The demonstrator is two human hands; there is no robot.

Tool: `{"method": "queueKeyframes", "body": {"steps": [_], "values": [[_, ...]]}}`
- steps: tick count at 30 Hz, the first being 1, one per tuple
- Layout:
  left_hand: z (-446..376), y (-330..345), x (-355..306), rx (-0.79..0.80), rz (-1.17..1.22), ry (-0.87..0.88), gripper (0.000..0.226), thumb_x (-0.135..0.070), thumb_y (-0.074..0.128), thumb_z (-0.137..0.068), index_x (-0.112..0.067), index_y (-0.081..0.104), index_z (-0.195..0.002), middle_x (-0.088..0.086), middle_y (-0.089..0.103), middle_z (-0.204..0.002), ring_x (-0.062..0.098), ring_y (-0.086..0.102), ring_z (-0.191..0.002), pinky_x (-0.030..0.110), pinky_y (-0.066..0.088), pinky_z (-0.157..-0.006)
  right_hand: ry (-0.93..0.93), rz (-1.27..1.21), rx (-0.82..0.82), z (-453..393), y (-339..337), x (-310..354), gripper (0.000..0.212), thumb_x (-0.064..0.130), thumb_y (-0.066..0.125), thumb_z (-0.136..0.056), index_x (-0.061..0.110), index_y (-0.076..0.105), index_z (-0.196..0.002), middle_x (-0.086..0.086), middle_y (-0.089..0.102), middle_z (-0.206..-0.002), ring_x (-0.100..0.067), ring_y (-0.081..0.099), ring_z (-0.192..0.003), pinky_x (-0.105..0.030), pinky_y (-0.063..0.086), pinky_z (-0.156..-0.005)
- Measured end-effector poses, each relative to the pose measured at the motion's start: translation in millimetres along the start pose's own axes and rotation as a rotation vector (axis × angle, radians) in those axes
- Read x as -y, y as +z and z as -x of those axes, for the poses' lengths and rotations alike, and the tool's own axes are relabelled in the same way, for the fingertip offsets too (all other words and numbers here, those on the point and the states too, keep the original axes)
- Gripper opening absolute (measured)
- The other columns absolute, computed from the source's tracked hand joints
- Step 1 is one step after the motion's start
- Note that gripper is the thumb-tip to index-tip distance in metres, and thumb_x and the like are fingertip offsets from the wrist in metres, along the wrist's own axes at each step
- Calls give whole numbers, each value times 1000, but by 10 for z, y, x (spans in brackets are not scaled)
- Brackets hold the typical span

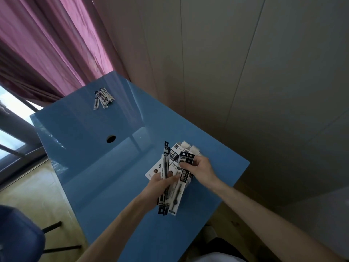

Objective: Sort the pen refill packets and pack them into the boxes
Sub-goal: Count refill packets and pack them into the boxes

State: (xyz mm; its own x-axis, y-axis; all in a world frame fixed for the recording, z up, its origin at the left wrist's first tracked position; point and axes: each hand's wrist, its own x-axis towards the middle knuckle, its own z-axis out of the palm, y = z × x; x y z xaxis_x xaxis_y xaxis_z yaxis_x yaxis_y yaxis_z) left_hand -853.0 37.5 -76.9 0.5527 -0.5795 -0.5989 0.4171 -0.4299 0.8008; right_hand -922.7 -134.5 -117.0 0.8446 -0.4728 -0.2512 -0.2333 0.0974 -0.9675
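Observation:
My left hand grips a fanned bundle of several long black-and-white pen refill packets above the blue table. My right hand pinches the top of one packet from that bundle. Under both hands lie white boxes with dark printed labels, near the table's right edge. A small pile of several refill packets lies apart at the far end of the table.
A round cable hole sits in the table's middle. A beige panelled wall runs along the right, a pink curtain hangs at the far left, and a dark blue chair stands at the lower left.

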Motion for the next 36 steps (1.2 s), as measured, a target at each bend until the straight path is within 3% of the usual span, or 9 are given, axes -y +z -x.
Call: {"method": "queueKeyframes", "body": {"steps": [3,5,8,10,16,22,25,31,36], "values": [[-20,-8,17,-4,80,-51,20,-13,73,-94,-19,68,-75,8,75,-89,22,73,-79,32,57,-69,41,-87,-39,-12,-65,32,12,10,78,-88,3,76,-99,-11,80,-95,-28,77,-89,-44,63,-81],[-41,4,15,-6,62,-46,32,-7,74,-92,-23,67,-65,8,73,-86,21,72,-78,33,57,-70,80,-163,-61,2,-66,67,8,10,77,-90,5,75,-97,-11,80,-94,-24,77,-85,-33,62,-70],[-82,34,-35,-46,21,-19,17,-4,79,-86,-7,62,-86,19,74,-93,26,73,-80,37,61,-73,143,-227,-110,12,-38,69,13,15,76,-92,6,75,-101,-8,80,-91,-15,74,-72,-21,50,-51],[-97,75,-75,-72,13,-13,20,-4,82,-83,-3,62,-86,22,75,-97,28,74,-83,40,61,-76,173,-233,-124,7,-47,42,14,19,75,-92,8,75,-102,-6,80,-90,-15,72,-73,-23,49,-53],[-194,188,-62,-114,60,-34,37,-6,82,-84,-25,68,-54,12,78,-91,28,76,-85,40,58,-78,202,-223,-103,-59,-127,-20,18,22,70,-97,6,77,-102,-7,80,-94,-18,72,-78,-29,54,-62],[-274,212,-71,-177,151,-83,21,-8,79,-87,-14,65,-74,14,78,-99,31,75,-98,50,58,-93,223,-218,-128,-170,-179,-47,18,20,65,-101,7,76,-93,-9,79,-87,-17,68,-73,-24,49,-54],[-336,226,-108,-227,127,-76,28,-6,82,-83,-14,57,-72,10,78,-93,24,76,-91,42,59,-82,255,-264,-125,-220,-166,-15,18,21,66,-100,7,74,-90,0,77,-78,-12,68,-65,-25,56,-58],[-424,200,-192,-211,44,-88,28,1,82,-80,-11,56,-75,13,79,-97,29,76,-94,45,59,-86,312,-390,-94,-337,-315,-2,20,13,73,-94,-6,73,-99,-12,78,-89,-19,73,-74,-28,62,-64],[-463,241,-162,-235,-78,-59,26,-1,84,-78,-7,59,-77,2,79,-82,24,75,-86,37,55,-76,302,-425,-60,-383,-406,-21,20,8,75,-91,-4,73,-106,-15,78,-99,-22,75,-86,-29,64,-70]]}}
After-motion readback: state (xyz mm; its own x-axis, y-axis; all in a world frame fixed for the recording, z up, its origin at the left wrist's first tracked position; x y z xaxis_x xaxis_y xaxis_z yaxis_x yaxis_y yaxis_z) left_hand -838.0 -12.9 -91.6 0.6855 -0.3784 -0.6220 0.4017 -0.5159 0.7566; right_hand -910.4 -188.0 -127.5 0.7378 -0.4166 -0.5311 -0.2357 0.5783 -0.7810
